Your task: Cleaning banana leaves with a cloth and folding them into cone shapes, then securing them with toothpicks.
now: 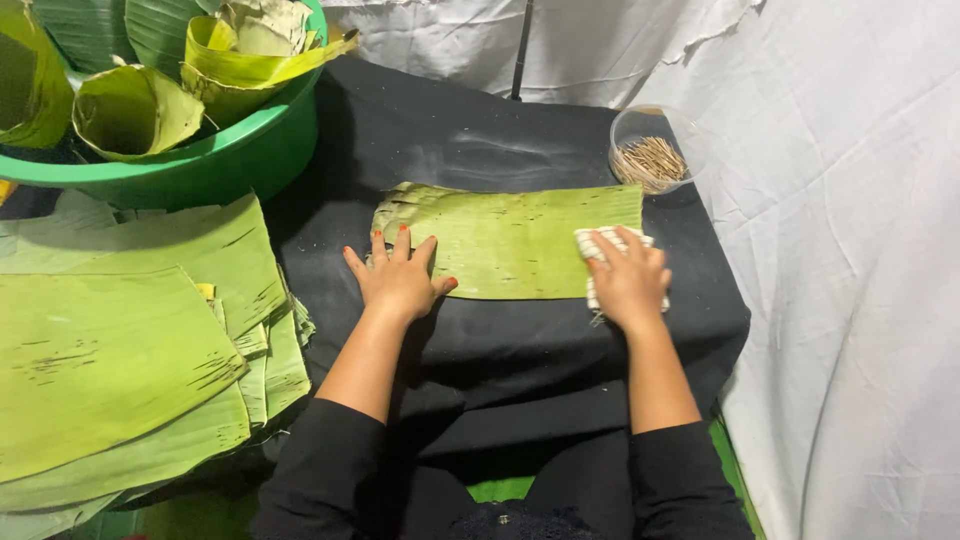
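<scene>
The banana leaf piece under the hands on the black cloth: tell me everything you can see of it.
The banana leaf piece is a roughly rectangular, light green cut section with fine ribs running along its length and small dark specks. It lies flat on the black cloth, long side across the view. Its upper left corner looks ragged and slightly curled. The left hand presses flat on its lower left corner; the right hand holds a striped white cloth against its right end. A clear cup of wooden picks stands just beyond its right corner.

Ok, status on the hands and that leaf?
Left hand flat on banana leaf, pinning its left end. Right hand pressing striped cloth on its right end. Nothing in the way; toothpick container stands behind.
</scene>
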